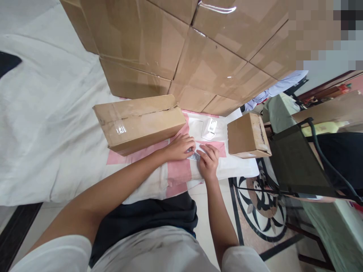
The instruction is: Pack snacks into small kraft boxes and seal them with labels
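Observation:
A small white sheet printed with a row of dark-outlined shapes [195, 156] lies on the cloth-covered table between my hands. My left hand [180, 147] has its fingers curled and its thumb drawn in at the sheet's left end, closed on it. From the right, my right hand [209, 160] reaches over the other end, its fingers apart and their tips touching or close above the sheet. Just beyond my fingers stands a small folded white piece [209, 130] with cutouts. Left of my hands is a long, taped cardboard box [141, 124].
Taped cardboard boxes [147, 41] form a tall stack at the table's far side. A smaller carton [244, 136] sits at the right edge. White and pink cloth [178, 172] covers the table. A dark chair [300, 162] stands to the right; another person's sleeve [276, 88] shows behind the stack.

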A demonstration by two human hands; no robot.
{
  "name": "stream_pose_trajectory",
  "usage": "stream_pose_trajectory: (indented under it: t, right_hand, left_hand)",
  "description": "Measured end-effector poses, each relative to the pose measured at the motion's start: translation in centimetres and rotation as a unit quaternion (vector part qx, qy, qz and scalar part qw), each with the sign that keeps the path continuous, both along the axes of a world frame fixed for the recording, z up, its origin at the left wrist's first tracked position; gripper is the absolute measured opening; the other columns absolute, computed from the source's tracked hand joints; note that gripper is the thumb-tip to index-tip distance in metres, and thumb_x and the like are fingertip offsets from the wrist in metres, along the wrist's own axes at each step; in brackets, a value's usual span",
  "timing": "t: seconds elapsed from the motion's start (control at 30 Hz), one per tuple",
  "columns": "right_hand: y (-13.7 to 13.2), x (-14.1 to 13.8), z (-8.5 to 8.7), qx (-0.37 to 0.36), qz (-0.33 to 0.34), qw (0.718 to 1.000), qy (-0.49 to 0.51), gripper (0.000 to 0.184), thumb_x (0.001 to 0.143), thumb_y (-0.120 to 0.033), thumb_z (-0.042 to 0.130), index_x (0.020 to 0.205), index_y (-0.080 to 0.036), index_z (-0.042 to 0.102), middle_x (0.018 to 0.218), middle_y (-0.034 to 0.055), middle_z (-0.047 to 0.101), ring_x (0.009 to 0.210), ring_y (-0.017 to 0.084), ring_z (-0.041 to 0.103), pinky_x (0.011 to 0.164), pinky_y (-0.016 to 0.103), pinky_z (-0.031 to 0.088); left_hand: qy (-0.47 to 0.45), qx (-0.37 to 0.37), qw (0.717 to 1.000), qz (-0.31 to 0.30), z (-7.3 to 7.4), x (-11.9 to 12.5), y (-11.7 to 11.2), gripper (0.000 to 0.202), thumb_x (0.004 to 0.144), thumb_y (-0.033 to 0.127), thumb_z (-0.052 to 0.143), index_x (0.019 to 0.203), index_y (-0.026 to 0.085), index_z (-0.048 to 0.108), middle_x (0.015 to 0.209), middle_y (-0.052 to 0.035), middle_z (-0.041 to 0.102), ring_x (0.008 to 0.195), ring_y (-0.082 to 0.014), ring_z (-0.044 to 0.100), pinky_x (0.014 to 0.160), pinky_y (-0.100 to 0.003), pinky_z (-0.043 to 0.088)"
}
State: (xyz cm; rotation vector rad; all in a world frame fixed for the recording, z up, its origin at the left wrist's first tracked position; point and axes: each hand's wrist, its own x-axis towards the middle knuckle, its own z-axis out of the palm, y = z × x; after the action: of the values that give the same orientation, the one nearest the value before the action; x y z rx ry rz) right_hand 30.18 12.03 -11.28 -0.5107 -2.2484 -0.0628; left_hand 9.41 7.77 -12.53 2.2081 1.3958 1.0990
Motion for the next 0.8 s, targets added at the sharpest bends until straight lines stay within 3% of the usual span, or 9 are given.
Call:
stream_pose_trajectory:
  t: [0.23,0.5,0.8]
  right_hand:
    - [0.01,-0.15,-0.57,-0.025,0.001,0.999,0.043,0.028,0.092,-0.005,0.057,0.101,-0.027,0.072,0.115,0.0055,0.072,0.113,0.024,0.064,0.094,0.048,0.055]
    - [-0.18,-0.58,-0.2,-0.038,0.008,0.997,0.062,0.033,0.091,-0.001,0.055,0.107,-0.025,0.069,0.115,0.0081,0.072,0.109,0.024,0.067,0.092,0.05,0.056]
    - [-0.29,-0.28,-0.54,-0.051,-0.009,0.997,0.055,0.025,0.094,-0.01,0.052,0.103,-0.025,0.069,0.112,0.0076,0.072,0.108,0.024,0.068,0.092,0.049,0.057]
  left_hand:
    - [0.015,0.014,0.999,0.042,-0.14,0.02,0.08,0.025,0.092,0.037,0.065,0.109,0.019,0.061,0.11,-0.0064,0.064,0.106,-0.0251,0.055,0.087,-0.037,0.037]
    - [0.053,0.043,0.997,0.045,0.03,-0.07,-0.05,0.017,0.095,0.036,0.061,0.099,0.02,0.062,0.1,-0.0055,0.065,0.099,-0.0243,0.057,0.084,-0.038,0.036]
    - [-0.019,-0.006,1.0,-0.001,-0.22,-0.08,0.32,0.009,0.09,0.025,0.063,0.092,0.019,0.056,0.092,-0.0032,0.063,0.089,-0.0208,0.057,0.079,-0.033,0.039]
